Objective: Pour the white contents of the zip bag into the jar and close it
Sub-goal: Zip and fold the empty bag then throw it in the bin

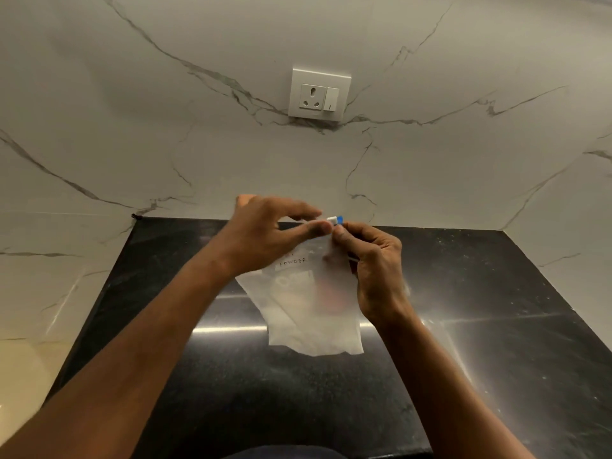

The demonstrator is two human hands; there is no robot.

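Note:
A frosted zip bag (314, 313) hangs upright above the black counter (496, 326), held by its top edge. It carries a handwritten label reading "powder" and white contents low inside. My left hand (268, 233) pinches the top edge left of the blue and white slider (334, 220). My right hand (374, 270) grips the top right corner, fingertips at the slider. Something reddish shows faintly through the bag; I cannot tell whether it is the jar.
A white marble wall (132, 127) rises behind and on both sides of the counter. A white socket and switch plate (319, 94) is mounted on the back wall above the hands.

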